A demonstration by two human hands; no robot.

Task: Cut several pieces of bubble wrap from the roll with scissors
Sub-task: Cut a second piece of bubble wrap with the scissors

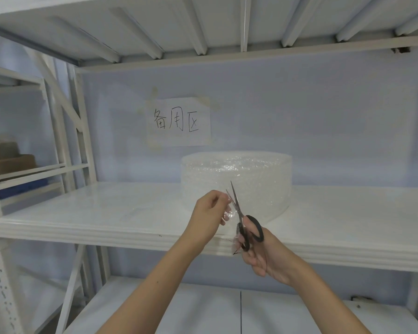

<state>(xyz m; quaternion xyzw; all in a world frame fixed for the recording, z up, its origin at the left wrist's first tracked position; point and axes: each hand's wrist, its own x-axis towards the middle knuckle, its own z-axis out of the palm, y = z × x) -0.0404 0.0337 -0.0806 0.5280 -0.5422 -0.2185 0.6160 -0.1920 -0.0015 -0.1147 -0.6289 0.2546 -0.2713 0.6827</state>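
The bubble wrap roll [237, 182] stands on the white shelf [106, 213], towards the far side, under a paper sign [179, 121] on the wall. A loose strip of wrap [229, 213] comes near, to the hands in front of the shelf edge. The left hand [209, 213] pinches the strip between thumb and fingers, closed on it. The right hand [263, 254] is closed on the black handles of the scissors [241, 218]; blades slightly apart, points up, w/ the strip between them, I think. To cut well: keep the strip tight w/ the left hand, fingers away from the blades, and cut straight in long strokes, not small bites.
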